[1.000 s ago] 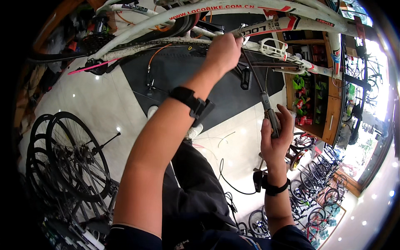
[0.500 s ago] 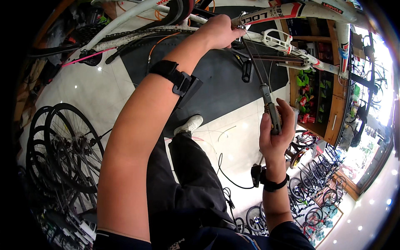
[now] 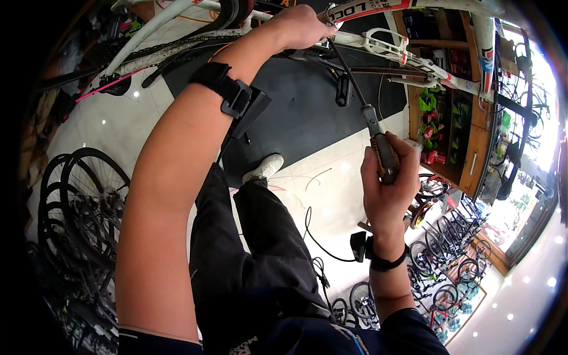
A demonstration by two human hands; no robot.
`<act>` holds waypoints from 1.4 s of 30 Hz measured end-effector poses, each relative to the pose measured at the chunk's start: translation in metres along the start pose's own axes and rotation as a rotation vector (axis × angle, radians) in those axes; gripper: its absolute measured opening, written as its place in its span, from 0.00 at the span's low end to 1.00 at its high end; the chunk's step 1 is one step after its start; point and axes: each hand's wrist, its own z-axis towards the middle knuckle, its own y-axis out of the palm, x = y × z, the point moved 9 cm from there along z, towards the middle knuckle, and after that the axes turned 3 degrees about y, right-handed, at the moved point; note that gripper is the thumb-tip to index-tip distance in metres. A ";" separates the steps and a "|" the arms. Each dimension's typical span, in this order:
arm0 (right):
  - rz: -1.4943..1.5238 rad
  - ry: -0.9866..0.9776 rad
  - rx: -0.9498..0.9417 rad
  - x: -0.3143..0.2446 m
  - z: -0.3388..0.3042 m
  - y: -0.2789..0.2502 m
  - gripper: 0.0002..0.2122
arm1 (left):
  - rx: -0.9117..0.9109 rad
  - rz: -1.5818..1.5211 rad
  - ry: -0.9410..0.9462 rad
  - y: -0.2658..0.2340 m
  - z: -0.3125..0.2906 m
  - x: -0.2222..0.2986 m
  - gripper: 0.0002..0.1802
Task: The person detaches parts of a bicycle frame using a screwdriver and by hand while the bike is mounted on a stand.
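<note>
A dark mat (image 3: pixel 296 124) covers part of the pale tiled floor (image 3: pixel 337 189). At right, a wooden cabinet (image 3: pixel 478 145) stands near a glaring window (image 3: pixel 541 83); small bright spots (image 3: pixel 552 281) at lower right are probably ceiling lights.

Lettering (image 3: pixel 342 12) marks the bicycle frame (image 3: pixel 384 7) and shirt (image 3: pixel 284 338)

The left hand (image 3: pixel 303 27) is at a white bicycle frame (image 3: pixel 365 9); the right hand (image 3: pixel 391 183) grasps 1 long screwdriver (image 3: pixel 371 119), shaft angled toward the left hand.
</note>
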 end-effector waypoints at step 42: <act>-0.433 0.169 -0.220 0.168 0.279 -0.360 0.24 | -0.378 0.413 -0.289 0.046 -0.292 -0.013 0.19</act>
